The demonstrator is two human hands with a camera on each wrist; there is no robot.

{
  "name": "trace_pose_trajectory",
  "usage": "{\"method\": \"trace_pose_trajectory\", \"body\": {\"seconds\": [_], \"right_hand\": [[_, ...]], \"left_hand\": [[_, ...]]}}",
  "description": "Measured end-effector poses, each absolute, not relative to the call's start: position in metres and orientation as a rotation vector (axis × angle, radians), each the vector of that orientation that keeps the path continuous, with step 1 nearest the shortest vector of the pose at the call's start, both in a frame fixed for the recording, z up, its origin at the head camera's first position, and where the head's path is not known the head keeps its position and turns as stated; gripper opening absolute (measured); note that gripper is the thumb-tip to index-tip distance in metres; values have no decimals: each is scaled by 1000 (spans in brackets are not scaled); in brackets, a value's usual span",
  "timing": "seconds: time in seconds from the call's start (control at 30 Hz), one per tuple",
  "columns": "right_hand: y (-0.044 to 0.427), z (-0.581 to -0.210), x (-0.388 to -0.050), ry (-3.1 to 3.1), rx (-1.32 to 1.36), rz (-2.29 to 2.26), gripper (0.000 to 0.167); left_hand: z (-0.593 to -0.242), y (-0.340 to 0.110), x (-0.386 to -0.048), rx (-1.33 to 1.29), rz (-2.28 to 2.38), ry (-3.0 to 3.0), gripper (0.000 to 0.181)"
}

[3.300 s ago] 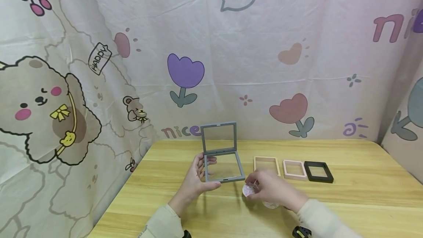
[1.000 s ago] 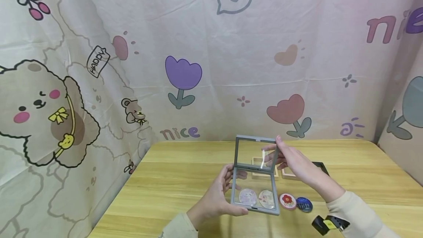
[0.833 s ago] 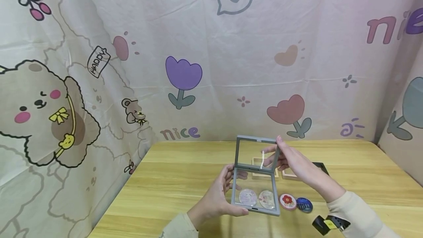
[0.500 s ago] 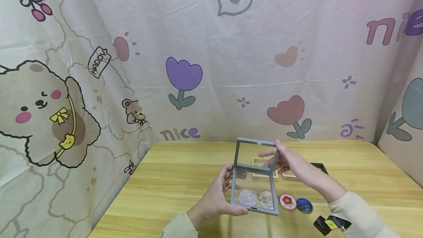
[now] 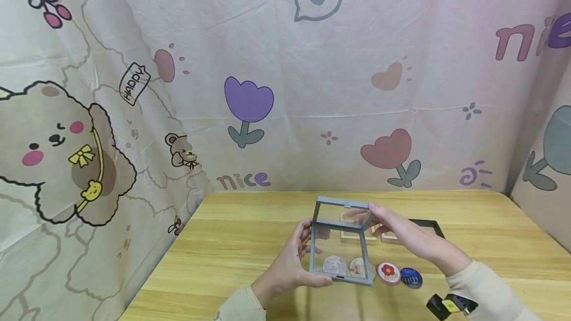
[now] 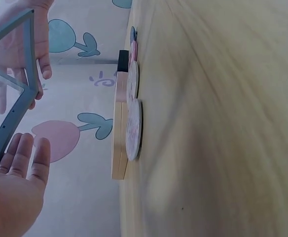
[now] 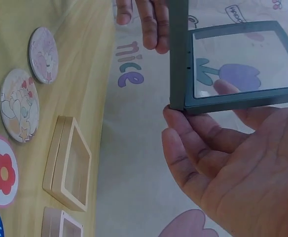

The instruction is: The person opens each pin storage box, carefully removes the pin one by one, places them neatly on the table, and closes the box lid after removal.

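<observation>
A grey hinged display frame (image 5: pixel 338 226) with clear film is held in the air above the table, its lid tilted up from the base. My left hand (image 5: pixel 290 264) grips the base at its left side, thumb along the front edge. At the lid's right edge, my right hand (image 5: pixel 403 232) holds it between thumb and fingers. Below the frame, a pink cartoon badge (image 7: pixel 44 55) and a white cartoon badge (image 7: pixel 19 105) lie on the table, visible through the film in the head view. A red-flower badge (image 5: pixel 389 272) and a blue badge (image 5: pixel 411 277) lie to their right.
Behind the badges, a beige frame (image 7: pixel 77 173), a pale pink frame (image 7: pixel 60 224) and a black frame (image 5: pixel 428 223) lie in a row, partly hidden by my right hand. A printed cloth (image 5: pixel 312 88) hangs behind the wooden table (image 5: pixel 232 232).
Over three seconds the frame moved right, and my right hand went from a badge on the table to the lid. In the last half second the lid has tipped lower, towards the base.
</observation>
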State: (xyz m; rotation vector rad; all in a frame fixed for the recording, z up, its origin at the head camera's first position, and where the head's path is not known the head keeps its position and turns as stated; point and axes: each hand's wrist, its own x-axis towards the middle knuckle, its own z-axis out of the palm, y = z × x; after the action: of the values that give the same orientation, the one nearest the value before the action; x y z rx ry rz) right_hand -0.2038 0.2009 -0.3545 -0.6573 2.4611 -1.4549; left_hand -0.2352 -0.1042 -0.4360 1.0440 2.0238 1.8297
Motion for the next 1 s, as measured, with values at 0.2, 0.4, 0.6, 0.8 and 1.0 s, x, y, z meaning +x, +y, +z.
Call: {"method": "trace_pose_trajectory", "body": {"seconds": [0.2, 0.4, 0.6, 0.8, 1.0], "right_hand": [[201, -357, -203, 2457, -674, -1445, 59], [199, -359, -206, 2390, -922, -1503, 50], [197, -365, -204, 2430, -1010, -1513, 44], [194, -371, -202, 2487, -1102, -1535, 40], [193, -376, -201, 2591, -1117, -1478, 42]], "left_hand": [[-434, -105, -237, 1055, 1822, 2026, 106], [-433, -105, -238, 1083, 1826, 1986, 108], [-431, -104, -236, 1027, 1838, 1929, 109], [-430, -103, -234, 949, 1839, 1942, 109], [-426, -105, -234, 850, 1826, 1901, 108]]}}
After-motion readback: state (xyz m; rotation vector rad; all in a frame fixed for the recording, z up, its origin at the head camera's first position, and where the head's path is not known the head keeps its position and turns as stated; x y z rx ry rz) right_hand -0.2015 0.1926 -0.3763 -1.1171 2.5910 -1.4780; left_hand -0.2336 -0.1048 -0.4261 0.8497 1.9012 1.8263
